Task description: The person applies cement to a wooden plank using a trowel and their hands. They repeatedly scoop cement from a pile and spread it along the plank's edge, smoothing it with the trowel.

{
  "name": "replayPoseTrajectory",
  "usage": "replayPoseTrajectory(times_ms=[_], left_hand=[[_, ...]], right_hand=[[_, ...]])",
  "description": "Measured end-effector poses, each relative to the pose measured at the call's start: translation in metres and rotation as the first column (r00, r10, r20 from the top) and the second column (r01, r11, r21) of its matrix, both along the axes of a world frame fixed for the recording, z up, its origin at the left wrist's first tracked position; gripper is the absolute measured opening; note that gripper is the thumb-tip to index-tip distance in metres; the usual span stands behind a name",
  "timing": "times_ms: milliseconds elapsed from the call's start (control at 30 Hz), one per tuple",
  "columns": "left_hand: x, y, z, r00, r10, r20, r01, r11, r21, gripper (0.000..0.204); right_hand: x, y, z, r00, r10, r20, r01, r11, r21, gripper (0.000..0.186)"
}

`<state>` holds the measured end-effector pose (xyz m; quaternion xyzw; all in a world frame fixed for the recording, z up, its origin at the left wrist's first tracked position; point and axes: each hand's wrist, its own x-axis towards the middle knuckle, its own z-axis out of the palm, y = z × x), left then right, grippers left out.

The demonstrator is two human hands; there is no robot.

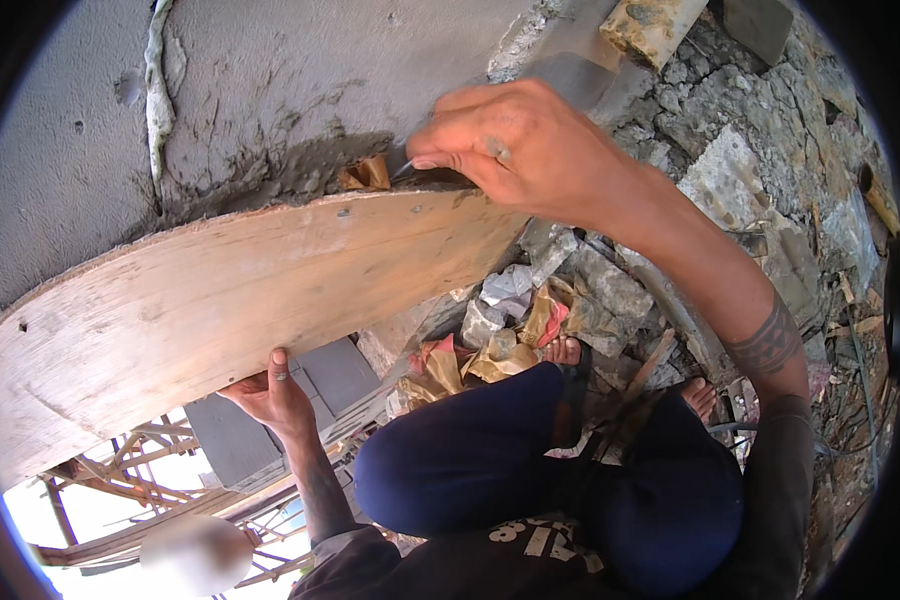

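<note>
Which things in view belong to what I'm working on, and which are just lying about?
In the work:
plywood board, left hand gripping its lower edge
wet mortar along its upper edge, by the right hand

Apparently just lying about:
crumpled brown-and-red paper
broken concrete

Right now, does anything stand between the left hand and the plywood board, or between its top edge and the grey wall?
Nothing visible separates the left hand from the plywood board: its thumb touches it. Dark mortar and a brown scrap show between the board's top edge and the grey wall.
</note>
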<state>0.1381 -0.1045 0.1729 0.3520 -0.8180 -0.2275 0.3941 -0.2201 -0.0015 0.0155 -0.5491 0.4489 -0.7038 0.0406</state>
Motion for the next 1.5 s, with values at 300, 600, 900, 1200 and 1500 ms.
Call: replayPoseTrajectory(times_ms=[300, 600, 900, 1200, 1500], left_hand=[[-0.006, 0.006, 0.001, 0.999, 0.033, -0.036, -0.030, 0.997, 0.071, 0.105], [-0.005, 0.003, 0.001, 0.999, 0.033, -0.001, -0.033, 0.999, 0.009, 0.081], [0.000, 0.003, 0.001, 1.000, 0.009, 0.016, -0.008, 0.999, -0.040, 0.074], [-0.005, 0.006, 0.002, 0.999, 0.013, 0.036, -0.011, 0.999, -0.051, 0.072], [0.002, 0.001, 0.006, 0.999, -0.014, 0.052, 0.014, 1.000, 0.003, 0.078]], right_hand=[[0.004, 0.002, 0.018, 0.984, 0.019, -0.180, -0.006, 0.997, 0.072, 0.020], [-0.014, 0.022, -0.011, 0.991, -0.010, -0.130, 0.037, 0.976, 0.213, 0.019], [0.010, 0.008, -0.014, 0.995, 0.062, 0.082, -0.077, 0.978, 0.193, 0.016], [0.018, 0.003, -0.005, 0.996, 0.075, 0.038, -0.082, 0.963, 0.258, 0.009], [-0.011, 0.040, -0.040, 0.974, 0.079, 0.211, -0.171, 0.867, 0.467, 0.017]])
